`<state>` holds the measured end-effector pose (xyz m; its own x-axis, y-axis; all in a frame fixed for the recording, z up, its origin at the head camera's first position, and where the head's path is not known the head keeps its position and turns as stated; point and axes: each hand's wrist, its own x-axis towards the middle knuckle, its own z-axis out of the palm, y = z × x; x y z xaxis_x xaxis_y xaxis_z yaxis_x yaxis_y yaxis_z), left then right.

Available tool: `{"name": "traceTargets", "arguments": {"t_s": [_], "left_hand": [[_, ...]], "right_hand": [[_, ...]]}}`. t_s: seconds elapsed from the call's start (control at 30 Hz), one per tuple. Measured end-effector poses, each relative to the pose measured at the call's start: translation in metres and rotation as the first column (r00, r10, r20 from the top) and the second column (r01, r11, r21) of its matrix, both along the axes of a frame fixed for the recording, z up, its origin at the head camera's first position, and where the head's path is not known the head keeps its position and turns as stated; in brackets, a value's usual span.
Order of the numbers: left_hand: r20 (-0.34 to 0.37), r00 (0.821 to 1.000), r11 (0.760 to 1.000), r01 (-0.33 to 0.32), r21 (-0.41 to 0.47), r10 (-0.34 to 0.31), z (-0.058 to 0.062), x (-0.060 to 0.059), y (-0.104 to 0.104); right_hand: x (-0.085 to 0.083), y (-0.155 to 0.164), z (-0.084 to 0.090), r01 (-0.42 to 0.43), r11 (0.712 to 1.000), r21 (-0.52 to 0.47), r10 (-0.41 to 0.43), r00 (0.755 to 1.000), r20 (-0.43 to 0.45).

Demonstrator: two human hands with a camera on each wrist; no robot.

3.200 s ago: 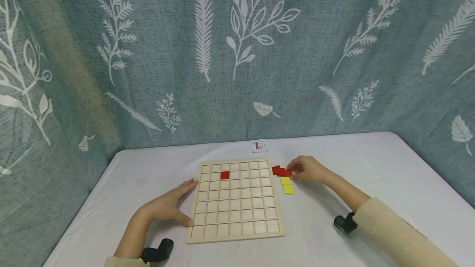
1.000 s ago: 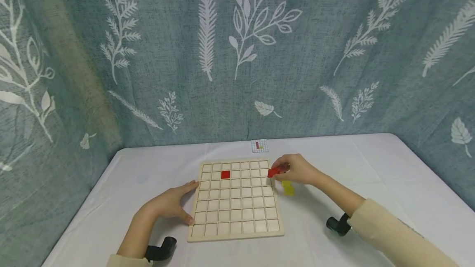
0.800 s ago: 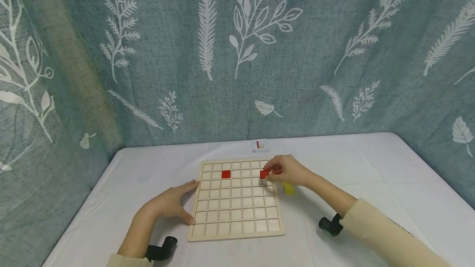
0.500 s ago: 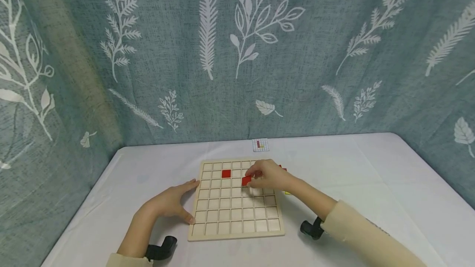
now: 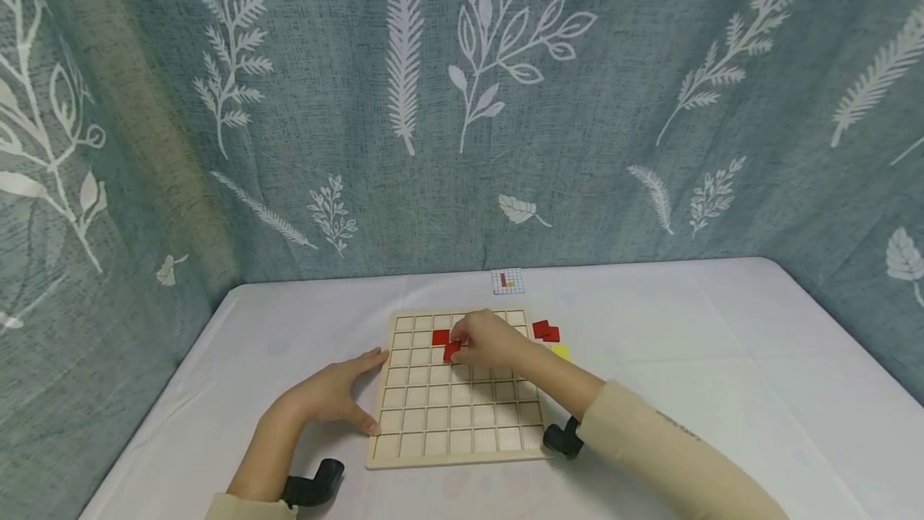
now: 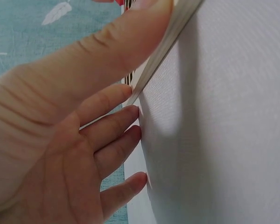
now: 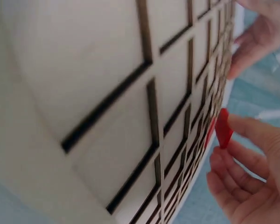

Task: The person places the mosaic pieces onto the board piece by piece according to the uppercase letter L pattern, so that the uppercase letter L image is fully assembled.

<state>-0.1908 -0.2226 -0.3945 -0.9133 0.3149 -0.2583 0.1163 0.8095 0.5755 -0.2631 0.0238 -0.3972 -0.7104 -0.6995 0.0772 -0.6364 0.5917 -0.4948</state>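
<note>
The wooden grid board [image 5: 459, 387] lay flat on the white tablecloth [image 5: 686, 327], and everything else is placed from it. The right hand [image 5: 487, 341] reached in from the board's right side and hovered over its far rows, pinching a red tile [image 5: 451, 351] between thumb and fingertips; in the right wrist view the same red tile [image 7: 222, 128] stood on edge just off the board's surface, the remaining fingers loosely curled below it. The tile jutted from the fingertips toward the board's left edge — its flat face was tipped, not yet level with the cells. Directly beyond it, one row farther from the person, a placed red tile [image 5: 439, 336] already sat in a cell; the held tile hung over the cell next to that one, near but apparently not seated. Whether its lower edge touched the wood could not be told.

The left hand [image 5: 328, 398] rested at the board's left edge, fingers straight and slightly spread, fingertips against the rim; the left wrist view showed the thumb laid along the wooden edge [image 6: 168, 39]. It was the farther hand from the tile.

Off the board's far right corner lay spare red tiles [image 5: 545, 331] and a yellow tile [image 5: 560, 351], and beyond the far edge a small pattern card [image 5: 508, 281].
</note>
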Motion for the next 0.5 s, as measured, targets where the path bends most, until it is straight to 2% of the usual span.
{"name": "traceTargets", "arguments": {"t_s": [0.13,0.5], "left_hand": [[-0.001,1.0,1.0,0.004,0.006,-0.004,0.0,0.0,-0.001],[0.002,1.0,1.0,0.003,0.018,-0.003,0.0,0.002,-0.002]], "right_hand": [[0.004,-0.008,0.003,0.003,0.996,0.088,0.001,0.999,-0.052],[0.001,-0.02,-0.003,0.008,0.997,0.08,-0.003,0.998,-0.062]]}}
